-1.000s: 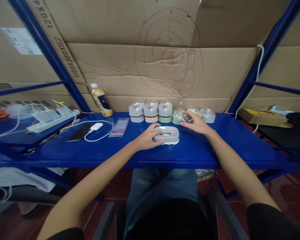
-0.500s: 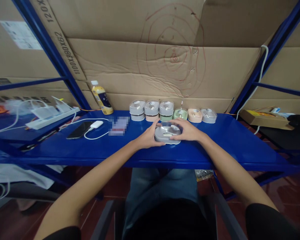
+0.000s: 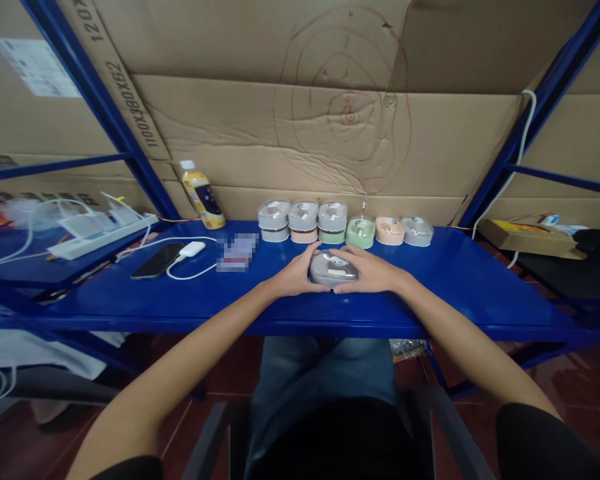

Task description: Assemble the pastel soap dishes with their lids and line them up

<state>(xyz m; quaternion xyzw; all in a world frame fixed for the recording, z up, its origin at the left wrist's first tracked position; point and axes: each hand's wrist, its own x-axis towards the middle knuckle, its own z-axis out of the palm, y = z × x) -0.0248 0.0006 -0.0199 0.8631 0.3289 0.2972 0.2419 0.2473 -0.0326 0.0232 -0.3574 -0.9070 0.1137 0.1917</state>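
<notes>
A grey box with a clear lid (image 3: pixel 334 268) is held between both hands over the front middle of the blue table (image 3: pixel 260 303). My left hand (image 3: pixel 297 271) wraps its left side, and my right hand (image 3: pixel 373 269) grips its right side, with fingers and thumb around the edge. Behind it stands a row of similar boxes: stacked pairs with grey tops (image 3: pixel 304 217), then a single green box (image 3: pixel 361 232), a peach box (image 3: pixel 389 231) and a grey box (image 3: pixel 417 231).
A yellow bottle (image 3: pixel 203 195) stands at the back left. A phone (image 3: pixel 157 261) with a white charger (image 3: pixel 193 249) and cable lies at the left, near a pixelated item (image 3: pixel 237 253). An open carton (image 3: pixel 533 239) is at the far right.
My right hand has shifted down around the box's right side. The box's lid now looks level and closer to its base. The view has moved slightly.
</notes>
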